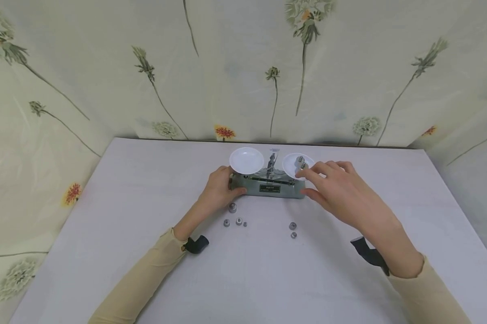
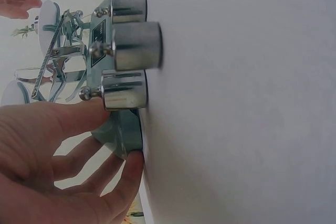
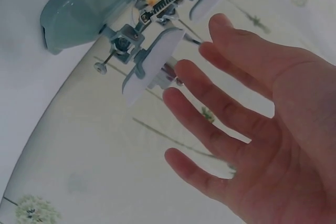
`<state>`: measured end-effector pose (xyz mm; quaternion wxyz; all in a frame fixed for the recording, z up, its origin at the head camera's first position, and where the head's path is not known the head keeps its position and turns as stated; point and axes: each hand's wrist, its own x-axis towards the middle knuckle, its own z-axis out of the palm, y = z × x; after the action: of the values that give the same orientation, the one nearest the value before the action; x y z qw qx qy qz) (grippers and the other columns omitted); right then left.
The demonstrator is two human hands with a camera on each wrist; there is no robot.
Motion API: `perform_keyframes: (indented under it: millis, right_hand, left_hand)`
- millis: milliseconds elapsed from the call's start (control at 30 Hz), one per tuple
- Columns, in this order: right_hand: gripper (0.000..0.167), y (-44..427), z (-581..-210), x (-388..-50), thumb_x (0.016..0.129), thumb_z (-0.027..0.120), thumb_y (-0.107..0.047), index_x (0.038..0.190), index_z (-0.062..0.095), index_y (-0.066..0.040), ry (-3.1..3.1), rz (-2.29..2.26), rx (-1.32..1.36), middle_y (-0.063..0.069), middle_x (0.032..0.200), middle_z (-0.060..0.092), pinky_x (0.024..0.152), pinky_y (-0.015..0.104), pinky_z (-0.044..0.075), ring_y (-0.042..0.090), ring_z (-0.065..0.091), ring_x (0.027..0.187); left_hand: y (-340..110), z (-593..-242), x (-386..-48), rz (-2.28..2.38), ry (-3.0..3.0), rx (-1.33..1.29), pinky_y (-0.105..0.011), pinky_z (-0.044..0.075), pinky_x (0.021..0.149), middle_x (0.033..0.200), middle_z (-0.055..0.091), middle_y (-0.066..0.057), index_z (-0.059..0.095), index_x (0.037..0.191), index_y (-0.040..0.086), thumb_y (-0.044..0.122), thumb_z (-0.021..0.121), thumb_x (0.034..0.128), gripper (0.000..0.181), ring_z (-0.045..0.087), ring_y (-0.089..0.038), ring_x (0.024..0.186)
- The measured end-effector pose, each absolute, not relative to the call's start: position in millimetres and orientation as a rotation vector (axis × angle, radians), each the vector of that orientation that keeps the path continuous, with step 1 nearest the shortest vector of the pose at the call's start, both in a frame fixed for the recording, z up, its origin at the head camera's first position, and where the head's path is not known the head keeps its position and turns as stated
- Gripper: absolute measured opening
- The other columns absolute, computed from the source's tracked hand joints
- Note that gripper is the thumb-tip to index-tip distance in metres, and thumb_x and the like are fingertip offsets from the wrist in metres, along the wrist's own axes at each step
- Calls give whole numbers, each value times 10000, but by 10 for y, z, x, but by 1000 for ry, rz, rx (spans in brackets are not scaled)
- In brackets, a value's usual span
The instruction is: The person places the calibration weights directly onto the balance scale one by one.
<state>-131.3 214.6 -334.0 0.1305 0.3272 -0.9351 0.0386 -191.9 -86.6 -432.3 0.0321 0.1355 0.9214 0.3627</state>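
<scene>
Left hand is gripping balance mid-frame, right hand is hovering, fingers released, beside pan; six loose weights are cluttering worktop below.

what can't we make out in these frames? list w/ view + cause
Head: lettering on the label of the balance, too small; right wrist: top edge crops it.
Head: exact count of weights on the right pan, too small and close behind the right hand.
Head: graduations on the beam, too small.
Left wrist: full left pan, cut by left edge, partly behind the left hand.
</scene>
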Motion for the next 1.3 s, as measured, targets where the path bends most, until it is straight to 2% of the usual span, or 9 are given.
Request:
perform_keyframes:
  millis: [533,967,1300]
  right_hand:
    - [370,2135,-3414,-1247,914,872,-233,1238,707,-161,-2736,96,981,49,1098,758,992,593,526,300,730,1042]
    - [370,2088,-3432,-1229,933,859,-238,1268,716,-169,-2841,81,952,61,1121,758,1061,607,507,299,731,1067]
    - [411,2059,-3491,-1197,906,886,-258,1267,715,-162,-2825,75,1026,51,1116,751,1031,594,533,287,730,1052]
  left_hand:
    - [-872,-4320,-1906,1121,2833,424,-275,452,750,1107,663,-152,643,1402,8,172,865,925,551,548,-214,914]
    - [-867,-4316,-1902,1121,2829,419,-303,486,789,1172,673,-167,628,1425,-2,175,855,935,568,571,-229,948]
    - [-868,-4299,-1897,1123,2823,417,-380,555,866,1252,683,-189,614,1442,-11,175,851,937,587,612,-266,1010]
